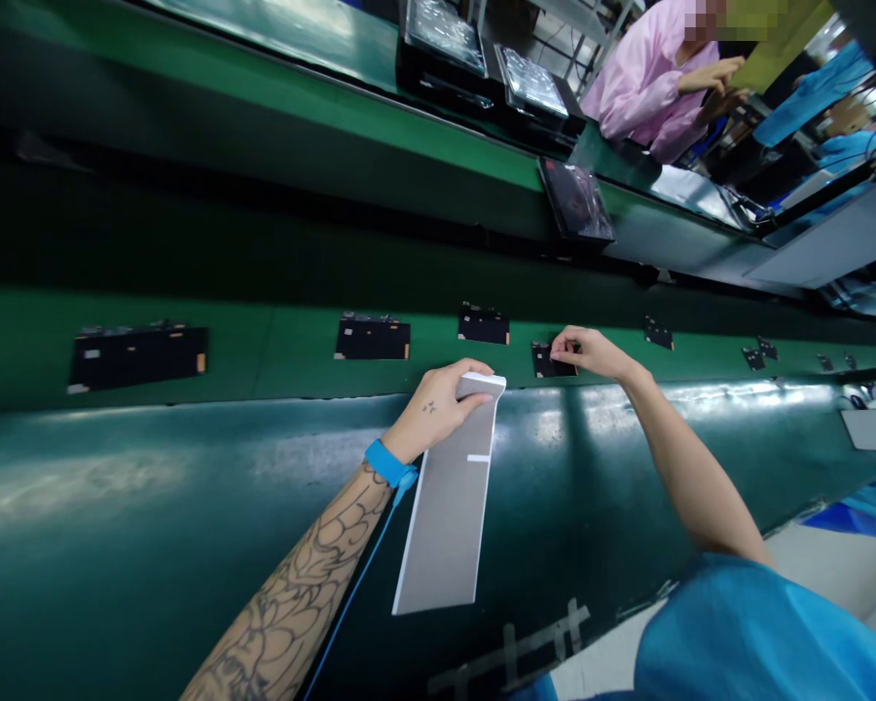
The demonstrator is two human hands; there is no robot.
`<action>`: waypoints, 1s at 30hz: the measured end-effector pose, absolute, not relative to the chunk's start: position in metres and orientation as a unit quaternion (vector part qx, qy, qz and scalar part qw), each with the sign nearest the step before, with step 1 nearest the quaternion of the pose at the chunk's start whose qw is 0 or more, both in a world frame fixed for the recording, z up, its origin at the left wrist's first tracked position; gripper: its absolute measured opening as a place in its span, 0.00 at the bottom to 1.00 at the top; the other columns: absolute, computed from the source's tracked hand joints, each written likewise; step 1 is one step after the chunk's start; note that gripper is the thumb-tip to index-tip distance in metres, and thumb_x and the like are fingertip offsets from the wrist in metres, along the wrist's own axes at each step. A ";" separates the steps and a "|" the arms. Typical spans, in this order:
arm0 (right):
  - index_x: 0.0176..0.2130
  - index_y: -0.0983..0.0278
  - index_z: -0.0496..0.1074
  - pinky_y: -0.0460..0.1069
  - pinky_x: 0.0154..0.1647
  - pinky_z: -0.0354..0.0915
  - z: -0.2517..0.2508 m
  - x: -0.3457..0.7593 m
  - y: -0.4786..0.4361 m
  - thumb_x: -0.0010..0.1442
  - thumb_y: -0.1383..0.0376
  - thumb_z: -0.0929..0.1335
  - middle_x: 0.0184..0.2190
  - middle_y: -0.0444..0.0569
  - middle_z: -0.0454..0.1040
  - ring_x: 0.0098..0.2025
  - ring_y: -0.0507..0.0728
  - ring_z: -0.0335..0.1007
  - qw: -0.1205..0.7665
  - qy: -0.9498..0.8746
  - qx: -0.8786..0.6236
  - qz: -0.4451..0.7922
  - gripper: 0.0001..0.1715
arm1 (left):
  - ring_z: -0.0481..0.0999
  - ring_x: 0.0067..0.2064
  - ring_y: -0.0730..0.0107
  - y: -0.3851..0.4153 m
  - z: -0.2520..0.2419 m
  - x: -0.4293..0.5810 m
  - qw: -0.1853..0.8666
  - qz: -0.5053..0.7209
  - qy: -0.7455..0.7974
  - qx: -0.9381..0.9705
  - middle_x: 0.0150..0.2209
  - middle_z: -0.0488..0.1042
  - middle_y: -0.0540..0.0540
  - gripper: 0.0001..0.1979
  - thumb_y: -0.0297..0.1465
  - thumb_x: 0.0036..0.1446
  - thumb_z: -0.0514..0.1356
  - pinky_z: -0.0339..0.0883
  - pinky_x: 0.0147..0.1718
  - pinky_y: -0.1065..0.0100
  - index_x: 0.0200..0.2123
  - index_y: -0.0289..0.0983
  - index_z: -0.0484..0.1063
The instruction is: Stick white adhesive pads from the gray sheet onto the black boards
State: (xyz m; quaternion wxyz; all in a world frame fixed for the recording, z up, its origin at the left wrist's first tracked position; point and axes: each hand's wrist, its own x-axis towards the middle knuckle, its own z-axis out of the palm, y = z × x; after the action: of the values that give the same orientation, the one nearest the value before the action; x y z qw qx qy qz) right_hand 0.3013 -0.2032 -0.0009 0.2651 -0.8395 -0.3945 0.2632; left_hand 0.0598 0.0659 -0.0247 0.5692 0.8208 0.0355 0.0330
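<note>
My left hand (445, 404) grips the top end of a long grey strip with white edges (449, 526), which looks like a stack of thin sheets. Its thumb lies across the grey face, and the far end reaches down over the green bench. Farther right, my right hand (588, 350) has its fingertips pinched together at a thin black rectangular part (543, 362) on the green belt. The fingers cover that part's right side, and whatever is between them is hidden. A similar black part with small orange and silver patches (484, 325) lies just beyond my left hand.
More black parts lie along the belt (299, 375), such as one at far left (138, 358) and another left of centre (372, 339). A plastic-wrapped black item (576, 202) rests on the far ledge. Across the line sits a person in pink (638, 73). A blue cord (350, 594) runs from my left wristband.
</note>
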 end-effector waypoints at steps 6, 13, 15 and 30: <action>0.37 0.61 0.74 0.51 0.34 0.61 0.003 0.312 -0.203 0.58 0.46 0.78 0.32 0.45 0.72 0.33 0.56 0.65 0.282 -0.353 -0.839 0.303 0.24 | 0.82 0.51 0.53 0.067 -0.027 0.059 0.565 0.045 0.030 0.823 0.54 0.82 0.45 0.13 0.30 0.65 0.68 0.76 0.54 0.52 0.52 0.42 0.77; 0.35 0.61 0.72 0.49 0.31 0.56 0.003 0.329 -0.202 0.52 0.40 0.80 0.27 0.40 0.65 0.30 0.53 0.58 0.279 -0.317 -0.831 0.364 0.32 | 0.83 0.47 0.53 0.067 -0.026 0.059 0.571 0.031 0.037 0.819 0.53 0.83 0.43 0.13 0.34 0.65 0.67 0.78 0.45 0.56 0.52 0.42 0.78; 0.32 0.60 0.70 0.49 0.30 0.52 -0.001 0.330 -0.204 0.50 0.40 0.81 0.25 0.39 0.62 0.29 0.52 0.54 0.261 -0.317 -0.848 0.336 0.32 | 0.83 0.48 0.53 0.067 -0.025 0.059 0.577 0.032 0.038 0.815 0.53 0.82 0.43 0.13 0.34 0.65 0.67 0.78 0.46 0.56 0.52 0.42 0.78; 0.52 0.56 0.77 0.56 0.48 0.78 0.002 0.144 -0.136 0.72 0.52 0.72 0.48 0.51 0.80 0.46 0.60 0.80 0.531 -0.331 -0.768 0.137 0.14 | 0.81 0.58 0.56 0.064 -0.013 0.056 0.655 0.108 0.020 0.747 0.54 0.83 0.45 0.11 0.35 0.66 0.68 0.72 0.64 0.52 0.51 0.42 0.81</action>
State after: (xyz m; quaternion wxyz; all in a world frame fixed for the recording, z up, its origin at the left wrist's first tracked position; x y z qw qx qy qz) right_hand 0.1439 -0.1362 0.0019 0.5306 -0.7683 -0.3309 0.1365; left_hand 0.0564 0.0643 -0.0128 0.6555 0.7472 0.0203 0.1082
